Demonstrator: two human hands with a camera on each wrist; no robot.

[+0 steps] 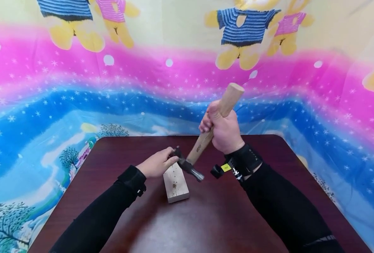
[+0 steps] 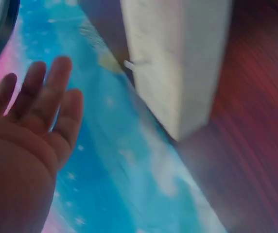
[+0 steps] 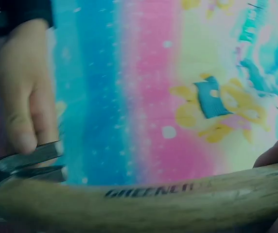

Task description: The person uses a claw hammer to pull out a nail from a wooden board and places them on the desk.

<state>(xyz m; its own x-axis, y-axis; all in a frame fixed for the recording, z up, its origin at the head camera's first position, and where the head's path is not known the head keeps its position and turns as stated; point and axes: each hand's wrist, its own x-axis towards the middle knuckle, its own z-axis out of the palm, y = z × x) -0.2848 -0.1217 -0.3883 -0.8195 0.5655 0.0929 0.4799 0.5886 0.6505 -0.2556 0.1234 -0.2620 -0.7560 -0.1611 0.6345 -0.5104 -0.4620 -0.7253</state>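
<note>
My right hand (image 1: pixel 227 130) grips the wooden handle of a claw hammer (image 1: pixel 202 146) partway up, with its butt end pointing up. The hammer's dark metal head slants low over the right side of a pale wooden block (image 1: pixel 176 184), and the claw points toward my left hand (image 1: pixel 156 163). That hand is beside the far part of the block, its fingers loosely extended and apart from the wood in the left wrist view. A nail (image 2: pixel 130 64) sticks out of the block's face there. Several small dark marks dot the block's top.
The block lies on a dark red-brown table (image 1: pixel 224 214). A printed cloth (image 1: pixel 171 84) with bears and snowflakes hangs around its back and sides. A small black device with a yellow tag (image 1: pixel 226 167) projects from my right wristband.
</note>
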